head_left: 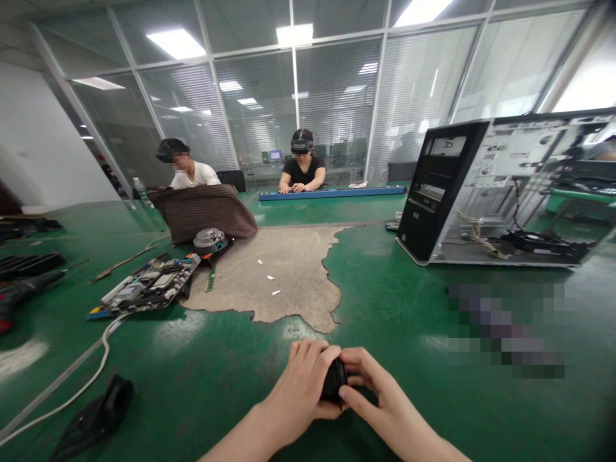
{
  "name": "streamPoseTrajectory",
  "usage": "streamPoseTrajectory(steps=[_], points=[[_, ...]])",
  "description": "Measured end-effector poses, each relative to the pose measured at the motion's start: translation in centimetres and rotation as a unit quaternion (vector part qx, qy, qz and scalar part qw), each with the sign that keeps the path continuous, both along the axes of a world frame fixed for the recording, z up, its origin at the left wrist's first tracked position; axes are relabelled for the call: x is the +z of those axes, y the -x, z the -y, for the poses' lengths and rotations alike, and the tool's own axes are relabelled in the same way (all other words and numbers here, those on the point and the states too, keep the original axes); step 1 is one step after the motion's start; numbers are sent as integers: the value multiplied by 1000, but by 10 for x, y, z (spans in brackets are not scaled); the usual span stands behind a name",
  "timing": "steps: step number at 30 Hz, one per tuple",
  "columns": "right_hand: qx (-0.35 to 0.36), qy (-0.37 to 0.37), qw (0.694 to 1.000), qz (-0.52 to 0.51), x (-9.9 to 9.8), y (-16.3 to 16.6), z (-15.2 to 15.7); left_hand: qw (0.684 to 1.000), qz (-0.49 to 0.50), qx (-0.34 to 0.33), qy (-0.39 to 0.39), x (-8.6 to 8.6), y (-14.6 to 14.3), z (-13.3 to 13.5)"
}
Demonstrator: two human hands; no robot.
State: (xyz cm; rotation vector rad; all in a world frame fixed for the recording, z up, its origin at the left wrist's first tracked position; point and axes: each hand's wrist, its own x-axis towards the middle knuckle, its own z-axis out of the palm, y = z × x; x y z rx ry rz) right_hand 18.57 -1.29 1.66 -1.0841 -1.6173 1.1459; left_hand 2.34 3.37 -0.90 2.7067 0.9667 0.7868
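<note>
Near the front of the green table, my left hand (304, 378) is closed over a small black object (333, 380), its fingers wrapped across the top and far side. My right hand (368, 384) grips the same object from the right, thumb on the near side and fingers on the far side. The object looks compact with ridged edges; most of it is covered by my hands, so its kind cannot be made out. Further forward lies a bare, ragged grey-brown patch of the tabletop (283, 269) with a few white scraps on it.
An opened computer case (428, 199) stands at the right, a blurred item (505, 327) before it. A motherboard (149, 282), a green memory stick (210, 280), cables and a black item (99, 414) lie left. Two people sit across, behind a brown box (202, 212) and blue strip (332, 193).
</note>
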Motion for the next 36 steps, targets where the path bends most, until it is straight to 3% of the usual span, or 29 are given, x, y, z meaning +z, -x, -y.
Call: streamPoseTrajectory(steps=[5, 12, 16, 21, 29, 36], points=[[-29, -57, 997, 52, 0, -3, -2, 1000, 3, -2, 17, 0, 0, -1], [-14, 4, 1000, 13, 2, 0, -5, 999, -1, -16, 35, 9, 1, 0], [4, -22, 1000, 18, 3, -2, -2, 999, -10, -18, 30, 12, 2, 1], [-21, -53, 997, 43, 0, -3, -1, 999, -6, -18, 32, 13, 2, 2], [2, -5, 1000, 18, 0, -2, -2, 999, -14, -18, 30, 15, 3, 1], [-14, -73, 996, 51, 0, -7, -2, 999, 5, -19, 28, 15, 1, 2]])
